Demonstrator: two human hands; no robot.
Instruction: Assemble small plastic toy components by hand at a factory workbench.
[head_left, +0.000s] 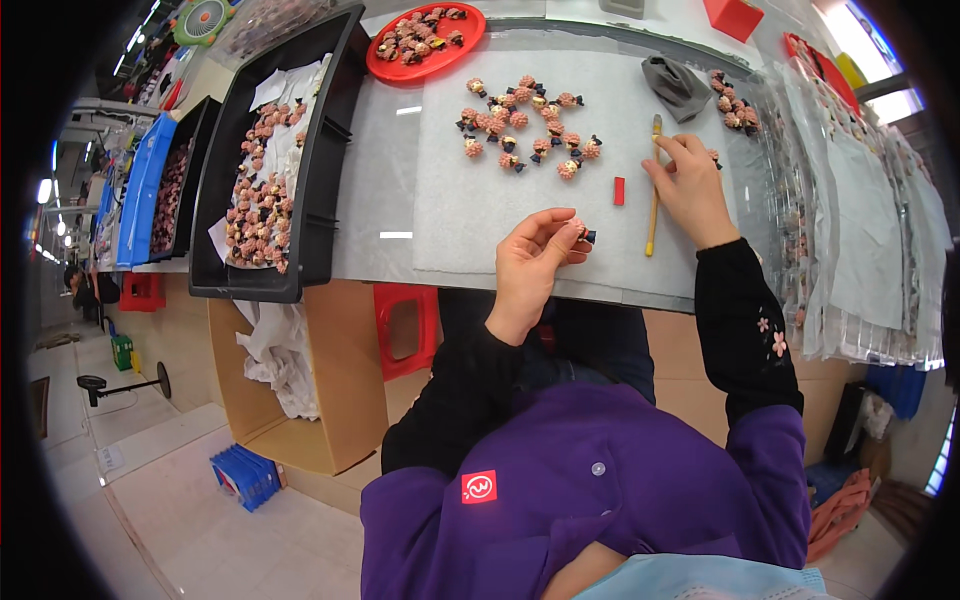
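My left hand [532, 262] pinches a small pink figurine [580, 232] with a dark blue part, near the front edge of the white sheet [450, 220]. To its right, the thumb and forefinger of my right hand [692, 188] close on a slim yellow paintbrush [652, 215] pointing away from me. Between the hands is a small red block [619, 191]. Several similar pink figurines [522, 120] are scattered on the sheet beyond. Another group of figurines [735, 108] lies at the far right, beside a crumpled grey cloth [676, 88].
A black crate [318, 165] with figurines on white paper stands at the left. A red plate [425, 70] of figurines sits at the back. Stacked clear plastic trays [795, 200] border the right side. Below the crate is a cardboard box [345, 380] beside a red stool [425, 330].
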